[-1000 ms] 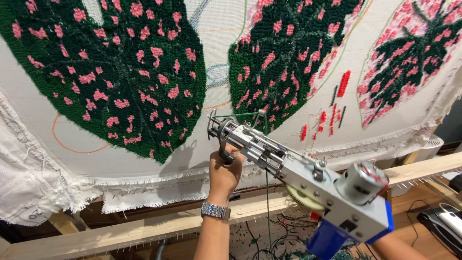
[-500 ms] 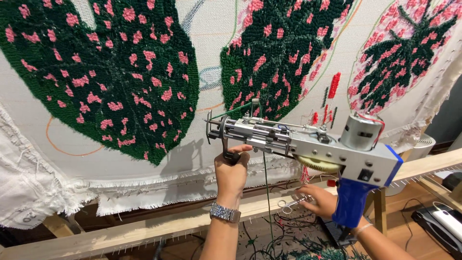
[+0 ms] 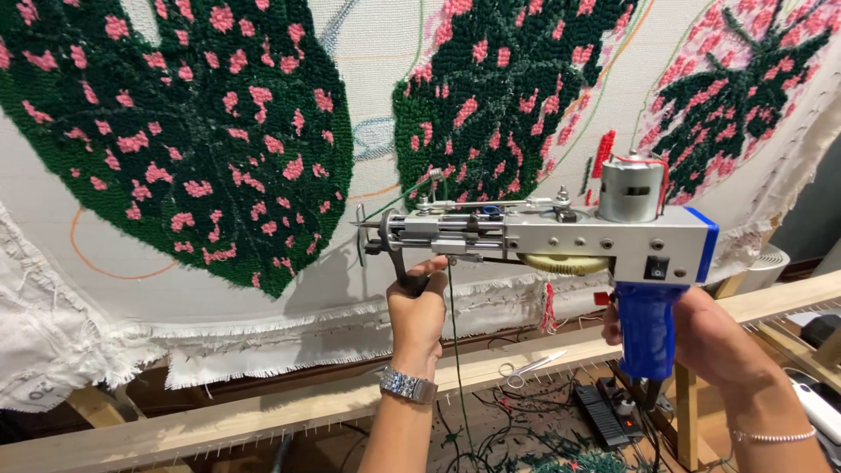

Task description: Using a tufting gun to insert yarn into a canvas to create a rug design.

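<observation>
A grey metal tufting gun (image 3: 543, 235) with a silver motor on top and a blue pistol grip is held level in front of a white cloth (image 3: 368, 79) stretched on a wooden frame. My right hand (image 3: 701, 337) is shut on the blue grip. My left hand (image 3: 419, 307) is shut on the black front handle under the needle end. The needle tip points left, close to the cloth, between two dark green leaf shapes with pink dots (image 3: 193, 131). A green yarn runs down from the gun past my left wrist.
The wooden frame rail (image 3: 263, 412) crosses below the cloth, with scissors (image 3: 530, 366) lying on it. A power strip (image 3: 604, 412) and tangled cables and yarn scraps lie on the floor beneath. A third leaf shape (image 3: 745, 96) is at the upper right.
The gun has swung from pointing away and down to lying level, side-on to me, and has risen. My right hand has come into view on the blue grip.
</observation>
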